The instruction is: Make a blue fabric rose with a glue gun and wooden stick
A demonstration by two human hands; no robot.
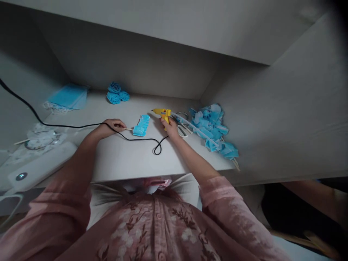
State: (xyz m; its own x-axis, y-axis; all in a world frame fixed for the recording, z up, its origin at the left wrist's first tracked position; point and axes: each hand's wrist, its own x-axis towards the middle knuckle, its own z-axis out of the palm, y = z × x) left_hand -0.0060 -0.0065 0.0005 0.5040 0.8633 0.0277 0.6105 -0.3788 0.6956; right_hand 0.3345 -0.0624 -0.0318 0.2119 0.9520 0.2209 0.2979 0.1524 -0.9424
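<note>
R hand (172, 128): grip closed round handle of yellow glue gun (162, 112); nozzle toward L, i.e. facing strip side, tip clear of strip.
Glue stick (197, 129): long, pale, out of gun's rear, slanting R & fwd over the tools to blue pieces.
L hand (115, 125): grip narrow, fingertips pinched on thin wooden stick (128, 129); stick pts R.
Blue strip (141, 125): pleated, on desk (122, 159) btwn the hands; stick's R end at its lower L edge, exact contact hard to tell.
Black cord (73, 127): in from far L, across L hand, then over desk w/ small loop nr front, up to R hand.
Scissors (185, 129): just R of R hand, partly under glue stick.
Metal ring (182, 115): behind scissors, partly hidden.
Blue pieces (210, 121): crumpled heap, R side of desk; some w/ sticks at front end.
Blue rosettes (114, 92): 3, clustered at rear, L of ctr.
Blue sheets (67, 97): flat stack, rear L, white ties at front edge.
White scraps (42, 137): loose heap, far L.
White device (42, 166): oblong, w/ round dark button, front L, nr L forearm.
</note>
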